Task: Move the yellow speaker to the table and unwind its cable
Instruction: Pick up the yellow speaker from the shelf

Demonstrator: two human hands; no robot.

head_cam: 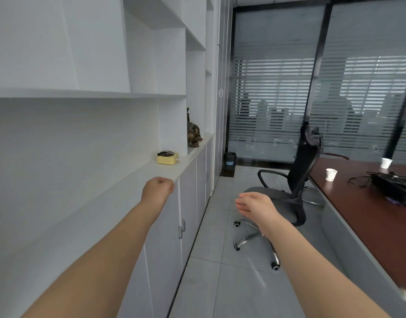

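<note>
A small yellow speaker (167,157) with a dark top sits on the white cabinet ledge (119,191), a white cable end showing at its right side. My left hand (158,188) is stretched out above the ledge, short of the speaker, its fingers curled and holding nothing. Over the floor, in front of the chair, my right hand (254,205) is held out with straight fingers, empty. The reddish-brown table (358,210) runs along the right side.
A dark bronze figurine (193,134) stands on the ledge beyond the speaker. A black office chair (287,193) stands between cabinet and table. On the table are two white paper cups (331,174) and a black device with cables (394,187). A bin (230,158) stands by the far wall.
</note>
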